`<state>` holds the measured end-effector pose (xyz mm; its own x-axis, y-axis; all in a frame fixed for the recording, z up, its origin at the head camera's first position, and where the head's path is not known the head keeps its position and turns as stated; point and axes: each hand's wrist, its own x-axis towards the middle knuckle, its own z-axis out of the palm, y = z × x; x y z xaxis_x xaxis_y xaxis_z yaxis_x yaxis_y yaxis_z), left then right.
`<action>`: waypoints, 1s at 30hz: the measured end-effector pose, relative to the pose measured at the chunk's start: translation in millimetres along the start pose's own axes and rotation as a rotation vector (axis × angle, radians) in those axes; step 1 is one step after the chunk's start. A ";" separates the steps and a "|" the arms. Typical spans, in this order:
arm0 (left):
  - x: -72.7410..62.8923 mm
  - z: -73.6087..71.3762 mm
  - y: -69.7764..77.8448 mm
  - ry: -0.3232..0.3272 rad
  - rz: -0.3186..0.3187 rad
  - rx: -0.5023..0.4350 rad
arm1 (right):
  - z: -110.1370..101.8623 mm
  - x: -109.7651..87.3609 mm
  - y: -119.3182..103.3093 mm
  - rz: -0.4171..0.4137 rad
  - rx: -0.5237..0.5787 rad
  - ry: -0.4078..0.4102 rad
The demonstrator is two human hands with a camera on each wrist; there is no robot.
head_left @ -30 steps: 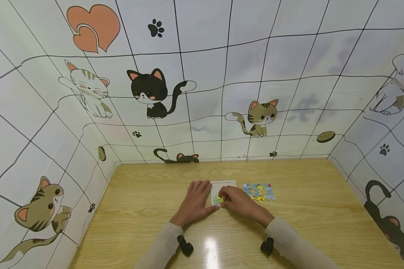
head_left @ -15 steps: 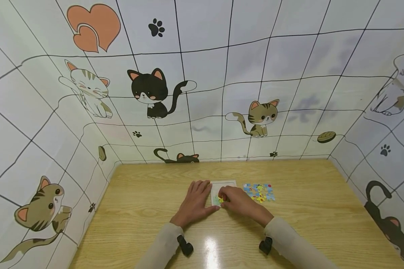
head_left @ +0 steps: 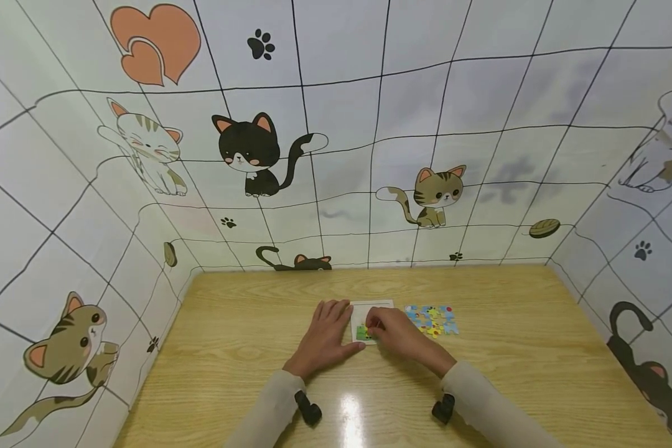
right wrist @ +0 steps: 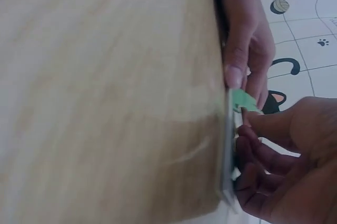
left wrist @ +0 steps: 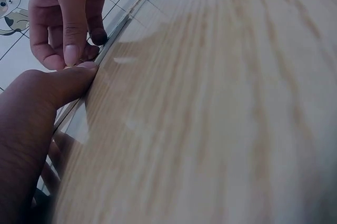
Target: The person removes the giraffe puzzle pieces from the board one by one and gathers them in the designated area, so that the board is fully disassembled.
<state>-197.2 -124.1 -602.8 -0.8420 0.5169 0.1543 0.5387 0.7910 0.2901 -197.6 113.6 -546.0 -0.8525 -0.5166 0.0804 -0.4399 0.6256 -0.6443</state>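
A small white puzzle tray (head_left: 364, 306) lies on the wooden table between the two hands. In its near left corner sit green puzzle pieces (head_left: 361, 333), with a yellow-marked puzzle piece (head_left: 368, 333) at the right hand's fingertips. My right hand (head_left: 396, 330) is over the tray, thumb and fingers curled and pinching at that piece, mostly hidden by the fingers. My left hand (head_left: 327, 333) lies flat with straight fingers at the tray's left edge, its thumb along the near edge. In the right wrist view, a green piece (right wrist: 243, 99) shows beside the right thumb.
Several loose blue and yellow puzzle pieces (head_left: 432, 320) lie on the table (head_left: 257, 311) just right of the tray, near the right wrist. A cat-printed wall (head_left: 347, 224) closes off the table's back and both sides.
My right hand's fingers have shifted slightly right and away from the tray's near left corner, and more of the green pieces shows. The left hand stays in place.
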 end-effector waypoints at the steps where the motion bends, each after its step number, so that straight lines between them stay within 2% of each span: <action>1: -0.2 -0.1 -0.2 0.001 0.000 0.000 | 1.1 -0.8 0.6 0.004 0.024 0.016; 6: -1.2 -0.7 -0.8 0.003 0.002 0.002 | 3.8 -5.7 2.7 -0.025 0.097 0.080; 11: -0.9 -1.0 0.0 -0.003 0.003 0.001 | -5.6 -12.3 4.2 -0.011 0.145 0.134; 20: 1.0 -0.8 0.5 -0.020 -0.004 0.028 | -33.1 -33.3 17.8 0.034 0.159 0.219; 30: -0.4 0.5 0.1 -0.009 0.009 0.030 | -44.0 -55.4 35.5 0.059 0.130 0.244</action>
<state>-196.9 -124.0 -603.3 -0.8368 0.5271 0.1485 0.5472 0.7956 0.2598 -178.5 190.1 -539.8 -0.9254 -0.3151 0.2105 -0.3607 0.5625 -0.7439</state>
